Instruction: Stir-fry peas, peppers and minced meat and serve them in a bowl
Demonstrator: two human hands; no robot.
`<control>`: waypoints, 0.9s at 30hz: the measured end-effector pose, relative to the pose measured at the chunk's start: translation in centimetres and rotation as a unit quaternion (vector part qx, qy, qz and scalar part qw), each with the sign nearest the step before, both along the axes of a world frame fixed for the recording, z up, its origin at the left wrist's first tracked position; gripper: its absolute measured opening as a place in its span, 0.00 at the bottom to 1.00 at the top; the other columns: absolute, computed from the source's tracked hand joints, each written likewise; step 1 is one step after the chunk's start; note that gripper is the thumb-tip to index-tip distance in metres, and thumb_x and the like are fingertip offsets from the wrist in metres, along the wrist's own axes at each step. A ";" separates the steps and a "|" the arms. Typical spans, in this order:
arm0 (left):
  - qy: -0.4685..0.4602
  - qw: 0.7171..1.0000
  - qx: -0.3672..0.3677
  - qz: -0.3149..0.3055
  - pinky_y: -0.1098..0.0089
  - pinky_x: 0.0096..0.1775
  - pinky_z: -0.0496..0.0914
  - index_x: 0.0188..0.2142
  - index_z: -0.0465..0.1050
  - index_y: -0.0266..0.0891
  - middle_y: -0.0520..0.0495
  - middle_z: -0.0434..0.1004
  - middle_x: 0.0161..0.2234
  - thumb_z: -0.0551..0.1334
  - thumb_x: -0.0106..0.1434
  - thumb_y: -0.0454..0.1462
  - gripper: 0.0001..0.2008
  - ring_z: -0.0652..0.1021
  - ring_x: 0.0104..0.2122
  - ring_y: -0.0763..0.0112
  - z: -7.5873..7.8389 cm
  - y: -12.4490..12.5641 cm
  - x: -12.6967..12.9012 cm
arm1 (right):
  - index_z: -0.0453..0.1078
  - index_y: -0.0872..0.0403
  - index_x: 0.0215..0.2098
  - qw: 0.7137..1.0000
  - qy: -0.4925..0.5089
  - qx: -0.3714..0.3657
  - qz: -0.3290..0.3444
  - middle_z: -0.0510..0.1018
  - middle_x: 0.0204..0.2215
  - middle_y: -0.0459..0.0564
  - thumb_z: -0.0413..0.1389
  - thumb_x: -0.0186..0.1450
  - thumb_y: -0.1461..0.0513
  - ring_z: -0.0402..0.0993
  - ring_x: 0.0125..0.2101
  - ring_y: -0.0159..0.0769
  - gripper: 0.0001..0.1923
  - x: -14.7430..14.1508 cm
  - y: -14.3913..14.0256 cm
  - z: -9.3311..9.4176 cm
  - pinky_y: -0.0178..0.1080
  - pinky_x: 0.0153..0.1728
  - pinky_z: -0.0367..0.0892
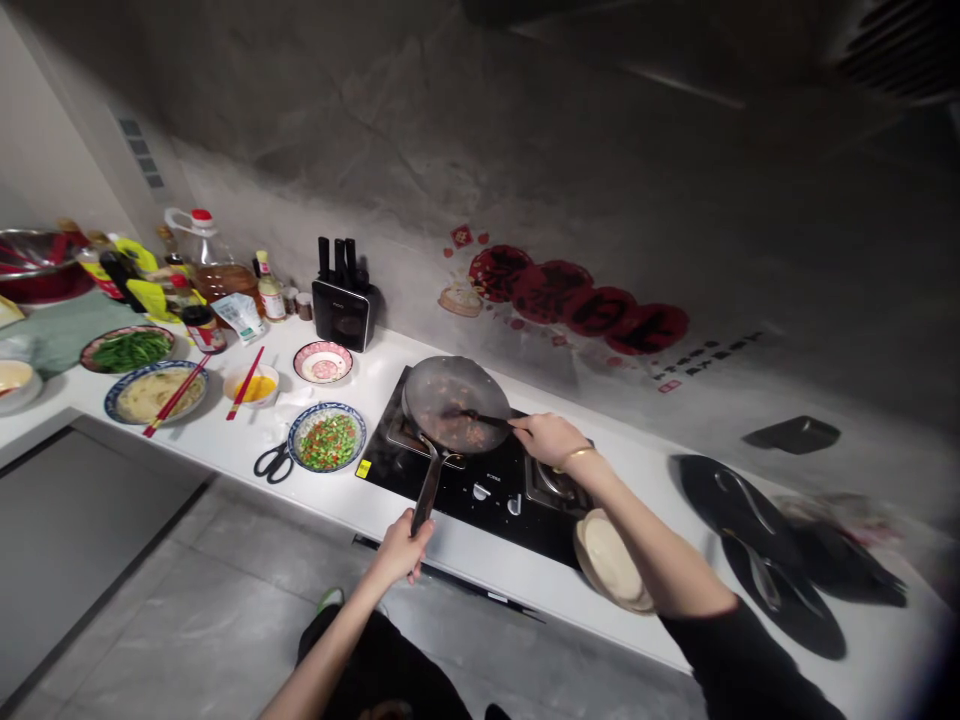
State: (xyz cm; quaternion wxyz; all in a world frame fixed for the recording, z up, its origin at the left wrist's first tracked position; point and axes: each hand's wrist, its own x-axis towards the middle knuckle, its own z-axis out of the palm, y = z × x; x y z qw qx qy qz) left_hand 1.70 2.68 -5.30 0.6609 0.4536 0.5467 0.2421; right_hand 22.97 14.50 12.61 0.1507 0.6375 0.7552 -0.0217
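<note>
Dark wok [455,402] on the black stove [480,480], its long handle clasped by the left hand [403,549], while the right hand [547,437] grips a spatula [480,420] resting in the food.

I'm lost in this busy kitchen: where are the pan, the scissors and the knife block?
pan [450,395]: head view, on its bare inner wall above the food.
scissors [274,463]: head view, on the black handles.
knife block [343,315]: head view, on its dark front face.
</note>
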 end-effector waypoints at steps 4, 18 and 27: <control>-0.008 1.000 -0.006 0.004 0.79 0.11 0.58 0.33 0.55 0.41 0.61 0.61 0.15 0.53 0.58 0.49 0.14 0.66 0.09 0.79 -0.3 0.1 0.1 | 0.72 0.46 0.47 0.999 -0.005 -0.052 0.003 0.77 0.44 0.46 0.45 0.62 0.61 0.72 0.43 0.38 0.19 1.8 -2.6 1.7 0.36 0.44 0.64; -0.114 0.991 -0.042 0.054 0.77 0.12 0.60 0.29 0.54 0.40 0.58 0.65 0.18 0.58 0.51 0.53 0.21 0.66 0.11 0.79 0.2 -0.1 0.2 | 0.72 0.53 0.46 0.996 -0.061 -0.054 -0.043 0.77 0.42 0.57 0.45 0.61 0.63 0.72 0.43 0.44 0.19 4.0 0.1 2.3 0.40 0.42 0.64; -0.111 0.991 -0.057 0.056 0.78 0.11 0.55 0.29 0.55 0.40 0.59 0.63 0.17 0.59 0.51 0.53 0.21 0.63 0.10 0.81 0.7 0.0 0.1 | 0.67 0.47 0.52 1.000 0.008 -0.021 -0.017 0.77 0.44 0.50 0.42 0.64 0.60 0.73 0.43 0.39 0.21 1.8 -0.6 -0.5 0.39 0.43 0.65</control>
